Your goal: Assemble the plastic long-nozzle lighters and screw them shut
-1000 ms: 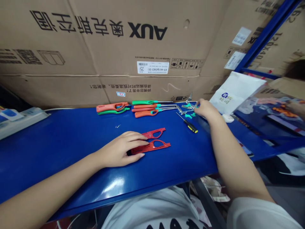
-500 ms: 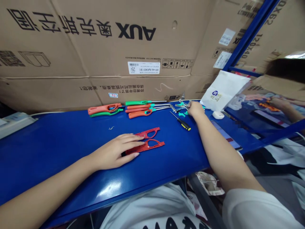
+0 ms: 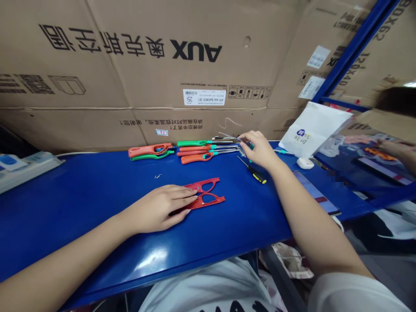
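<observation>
My left hand [image 3: 165, 206] lies with its fingers stretched flat over two red lighter casing halves [image 3: 208, 200], side by side on the blue table. Their trigger-loop ends stick out past my fingertips; the rest is covered by the hand. At the back, the fingers of my right hand [image 3: 258, 149] are pinched on a thin wire-like piece [image 3: 230, 135] that points up and left. Small metal and teal parts lie under and around that hand, partly hidden. A black and yellow screwdriver [image 3: 256, 174] rests in front of it.
Several orange and green stick lighters [image 3: 196, 159] lie along the cardboard [image 3: 146, 95]. Tiny screws [image 3: 157, 176] sit left of centre. To the right are a white paper bag [image 3: 312, 128], a white earbud case [image 3: 305, 163] and a phone [image 3: 313, 193]. Another person's hand [image 3: 391, 149] works beyond the blue frame.
My right hand has lifted off the small-parts pile and moved slightly left, with the thin wire-like piece now between its fingers. My left hand stays on the red casing halves.
</observation>
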Motion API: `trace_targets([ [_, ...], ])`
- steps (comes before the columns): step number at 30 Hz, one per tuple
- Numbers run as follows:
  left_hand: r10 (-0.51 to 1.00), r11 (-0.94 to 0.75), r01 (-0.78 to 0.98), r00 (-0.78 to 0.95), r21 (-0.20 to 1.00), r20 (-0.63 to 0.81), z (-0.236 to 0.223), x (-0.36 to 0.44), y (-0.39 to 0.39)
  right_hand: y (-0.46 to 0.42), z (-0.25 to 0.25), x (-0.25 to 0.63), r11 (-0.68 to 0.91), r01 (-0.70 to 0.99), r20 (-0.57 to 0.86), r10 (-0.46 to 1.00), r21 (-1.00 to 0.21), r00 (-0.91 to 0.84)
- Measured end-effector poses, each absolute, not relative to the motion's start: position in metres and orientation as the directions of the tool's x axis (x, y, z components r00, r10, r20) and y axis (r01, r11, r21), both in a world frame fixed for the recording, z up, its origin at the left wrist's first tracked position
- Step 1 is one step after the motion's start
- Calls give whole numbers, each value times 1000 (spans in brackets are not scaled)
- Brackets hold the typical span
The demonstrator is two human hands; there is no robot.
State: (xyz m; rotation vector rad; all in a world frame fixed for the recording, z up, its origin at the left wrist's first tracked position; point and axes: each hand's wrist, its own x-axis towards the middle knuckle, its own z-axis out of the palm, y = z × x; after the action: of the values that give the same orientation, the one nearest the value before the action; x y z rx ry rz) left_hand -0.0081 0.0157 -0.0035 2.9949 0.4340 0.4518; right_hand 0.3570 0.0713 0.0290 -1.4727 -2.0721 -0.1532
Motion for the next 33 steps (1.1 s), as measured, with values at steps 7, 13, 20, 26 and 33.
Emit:
trace_targets([
  [7, 273, -961, 274, 929, 31, 249, 5, -15, 18, 40, 21, 296, 582, 772, 301, 807, -255, -508],
  [13, 309, -949, 311, 874, 57, 376, 6, -19, 18, 21, 22, 273, 613, 740, 169, 789, -276, -591],
  [20, 465, -848, 521, 638, 100, 614, 5, -16, 17, 13, 21, 262, 642, 722, 233, 767, -259, -598],
  [26, 483, -850, 507, 646, 141, 591, -1, -16, 20, 11, 21, 262, 703, 671, 321, 708, -237, -628],
  [33, 354, -916, 392, 696, 83, 624, -3, -17, 22, 11, 22, 262, 718, 682, 363, 678, -138, -640],
])
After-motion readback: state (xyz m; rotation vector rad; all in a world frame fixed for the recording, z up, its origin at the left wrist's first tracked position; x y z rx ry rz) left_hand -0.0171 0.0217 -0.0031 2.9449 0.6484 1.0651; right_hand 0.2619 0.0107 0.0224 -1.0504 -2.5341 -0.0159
